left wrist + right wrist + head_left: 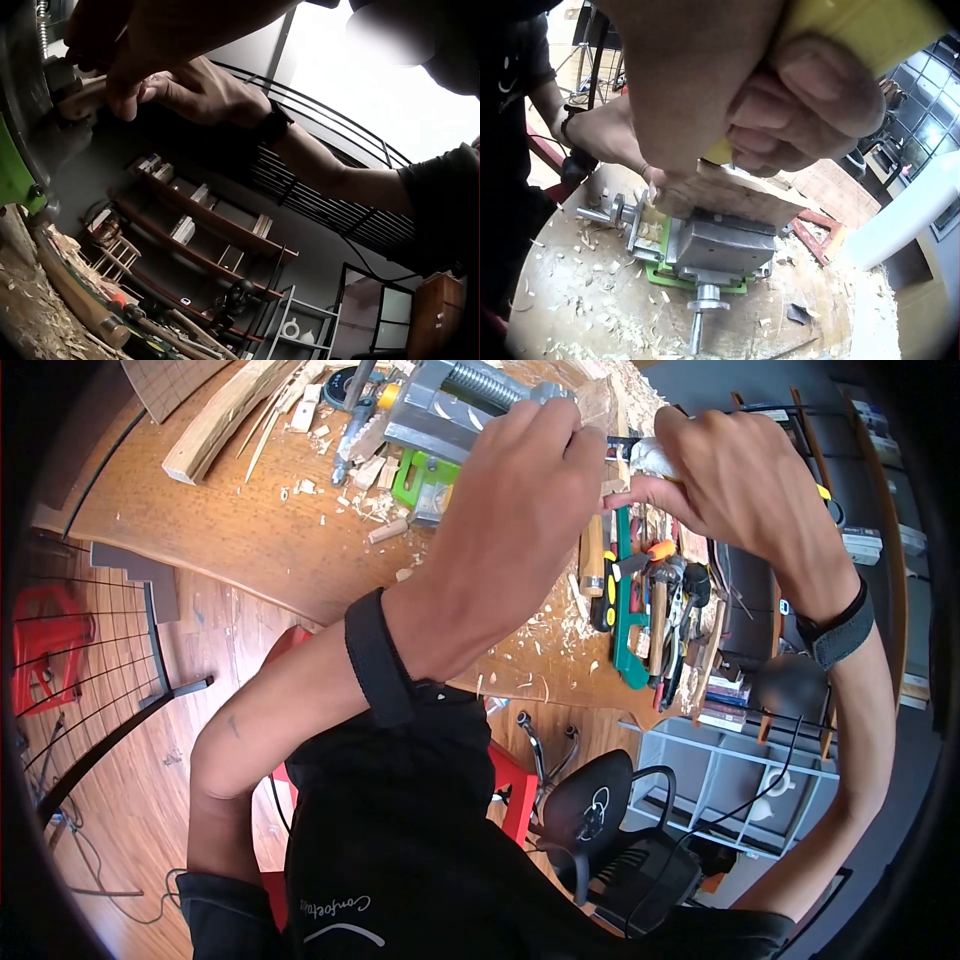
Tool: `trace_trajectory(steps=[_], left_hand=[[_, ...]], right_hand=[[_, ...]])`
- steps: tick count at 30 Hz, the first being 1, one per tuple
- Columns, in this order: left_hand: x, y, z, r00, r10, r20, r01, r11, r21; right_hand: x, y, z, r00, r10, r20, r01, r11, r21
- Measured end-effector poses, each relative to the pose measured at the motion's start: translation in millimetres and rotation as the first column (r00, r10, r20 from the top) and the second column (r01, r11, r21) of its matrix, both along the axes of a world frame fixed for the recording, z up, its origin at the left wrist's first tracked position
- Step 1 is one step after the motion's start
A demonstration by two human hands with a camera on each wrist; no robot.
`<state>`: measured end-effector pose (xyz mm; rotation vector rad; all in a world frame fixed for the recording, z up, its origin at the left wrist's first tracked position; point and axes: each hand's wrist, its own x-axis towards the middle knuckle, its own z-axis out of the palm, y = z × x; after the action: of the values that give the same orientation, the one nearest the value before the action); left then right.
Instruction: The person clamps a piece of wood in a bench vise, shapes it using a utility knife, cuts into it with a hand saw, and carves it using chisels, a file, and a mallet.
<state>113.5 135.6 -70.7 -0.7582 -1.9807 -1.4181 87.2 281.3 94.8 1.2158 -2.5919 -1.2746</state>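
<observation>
A grey bench vise [432,422] with a green base stands on the wooden table. Its jaws clamp a piece of wood [746,196], best seen in the right wrist view. My left hand [525,505] bends over the vise and holds the end of that wood with its fingers, close to the other hand. My right hand [745,480] has its fingers curled round a yellow-handled tool [855,34]. The tool's lower end points down at the top edge of the wood; I cannot tell what kind of tool it is.
Right of the vise, a green-edged holder [628,625] lies among several hand tools, with a wooden-handled one [592,560] beside it. A long wood block [215,435] lies far left. Shavings [530,645] are scattered across the table. A black office chair [600,815] stands behind me.
</observation>
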Motion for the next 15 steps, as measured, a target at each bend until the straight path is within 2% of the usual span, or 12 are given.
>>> trace_trajectory(steps=[1,3,7,10,12,14,15], left_hand=[[-2,1,-1,1.000,0.001,0.002,-0.001,1.000,0.001],[-9,3,-5,0.994,0.001,-0.113,0.004,0.999,0.042],[-3,-1,0,0.996,-0.052,-0.070,0.054,0.998,0.031],[1,3,0,0.998,-0.022,-0.056,0.022,1.000,0.000],[-1,10,-6,0.994,0.039,-0.100,-0.031,0.996,0.082],[1,11,-4,0.995,0.033,-0.098,-0.026,0.997,0.067],[1,11,-4,0.995,0.025,-0.092,-0.020,0.998,0.055]], right_hand=[[0,1,-1,1.000,0.001,0.002,-0.001,1.000,0.001],[0,3,-3,1.000,0.009,-0.003,-0.009,0.999,-0.041],[8,-2,-4,1.000,0.025,0.000,-0.025,0.998,-0.060],[11,-2,-1,1.000,0.008,-0.021,-0.009,0.998,-0.068],[6,-2,1,0.998,-0.030,-0.058,0.028,0.999,-0.047],[3,4,-1,0.995,-0.054,-0.083,0.053,0.998,-0.018],[2,5,-2,0.996,-0.039,-0.074,0.034,0.998,-0.059]])
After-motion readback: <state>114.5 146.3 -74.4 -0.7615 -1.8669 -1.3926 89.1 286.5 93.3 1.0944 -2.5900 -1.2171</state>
